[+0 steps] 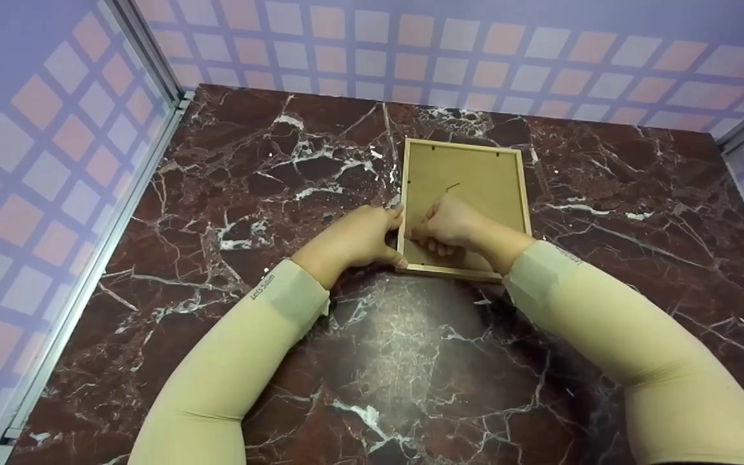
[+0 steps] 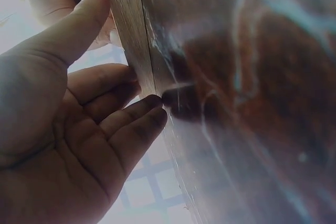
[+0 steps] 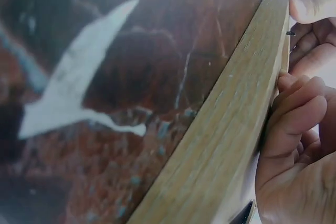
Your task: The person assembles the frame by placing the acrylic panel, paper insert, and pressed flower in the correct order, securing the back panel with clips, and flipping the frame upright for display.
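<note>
A light wooden picture frame (image 1: 405, 165) lies on the tabletop with its tan backing board (image 1: 491, 187) facing up. Small dark metal tabs (image 1: 434, 148) stick out along its inner edge. My left hand (image 1: 359, 237) steadies the frame's left side, thumb at the near-left corner; in the left wrist view its fingers (image 2: 142, 124) lie extended against the outer edge. Over the board, my right hand (image 1: 453, 223) has its fingers curled, with the tips at the left inner edge. The right wrist view shows those curled fingers (image 3: 294, 114) beside the wooden rail; whatever lies under the tips is hidden.
The dark red marble-patterned tabletop (image 1: 320, 361) has white veins. Checkered panels (image 1: 372, 39) stand along the back and both sides, with a metal rail (image 1: 88, 284) at the left. A thin dark mark (image 1: 453, 186) shows on the backing board above the right hand.
</note>
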`<action>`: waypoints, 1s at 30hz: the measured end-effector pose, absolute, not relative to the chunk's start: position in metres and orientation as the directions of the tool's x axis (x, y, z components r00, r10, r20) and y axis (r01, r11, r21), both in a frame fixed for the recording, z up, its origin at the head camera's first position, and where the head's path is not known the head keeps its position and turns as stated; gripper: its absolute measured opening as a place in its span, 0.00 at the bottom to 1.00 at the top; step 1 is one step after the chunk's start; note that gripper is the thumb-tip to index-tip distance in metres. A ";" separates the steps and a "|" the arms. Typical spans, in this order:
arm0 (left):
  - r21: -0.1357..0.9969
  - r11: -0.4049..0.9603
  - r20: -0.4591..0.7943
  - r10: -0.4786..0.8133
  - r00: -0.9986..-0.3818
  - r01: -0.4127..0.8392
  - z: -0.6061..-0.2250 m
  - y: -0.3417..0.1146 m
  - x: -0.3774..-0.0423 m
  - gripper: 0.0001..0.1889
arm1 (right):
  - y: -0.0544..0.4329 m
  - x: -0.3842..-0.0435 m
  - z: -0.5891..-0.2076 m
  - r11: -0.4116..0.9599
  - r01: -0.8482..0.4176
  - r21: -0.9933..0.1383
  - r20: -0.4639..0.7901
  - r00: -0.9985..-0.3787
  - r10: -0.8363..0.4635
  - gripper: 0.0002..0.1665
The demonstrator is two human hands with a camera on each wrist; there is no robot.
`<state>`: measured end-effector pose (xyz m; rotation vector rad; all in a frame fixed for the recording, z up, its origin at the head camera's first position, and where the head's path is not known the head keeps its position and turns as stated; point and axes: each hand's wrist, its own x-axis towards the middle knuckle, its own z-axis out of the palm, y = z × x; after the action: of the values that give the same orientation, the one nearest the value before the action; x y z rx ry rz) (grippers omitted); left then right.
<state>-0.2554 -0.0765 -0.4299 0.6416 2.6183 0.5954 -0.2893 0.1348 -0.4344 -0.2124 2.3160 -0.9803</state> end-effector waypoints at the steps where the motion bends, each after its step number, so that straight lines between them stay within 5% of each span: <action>1: 0.477 0.808 -0.254 0.503 -0.826 0.346 -0.430 -0.077 -0.255 0.59 | 0.135 -0.289 -0.434 0.708 0.089 -0.701 -0.475 -0.798 -0.371 0.24; 24: 0.477 0.818 -0.290 0.493 -0.820 0.323 -0.426 -0.075 -0.258 0.58 | 0.180 -0.269 -0.420 0.489 0.250 -0.836 -0.484 -0.755 -0.441 0.16; 30: 0.464 0.824 -0.303 0.492 -0.816 0.324 -0.427 -0.075 -0.258 0.59 | 0.184 -0.258 -0.422 0.543 0.157 -0.825 -0.438 -0.786 -0.437 0.16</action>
<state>-0.2584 -0.0747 -0.4268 0.6092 2.5912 0.5559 -0.2583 0.1838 -0.4225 -0.2247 2.1582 -1.2380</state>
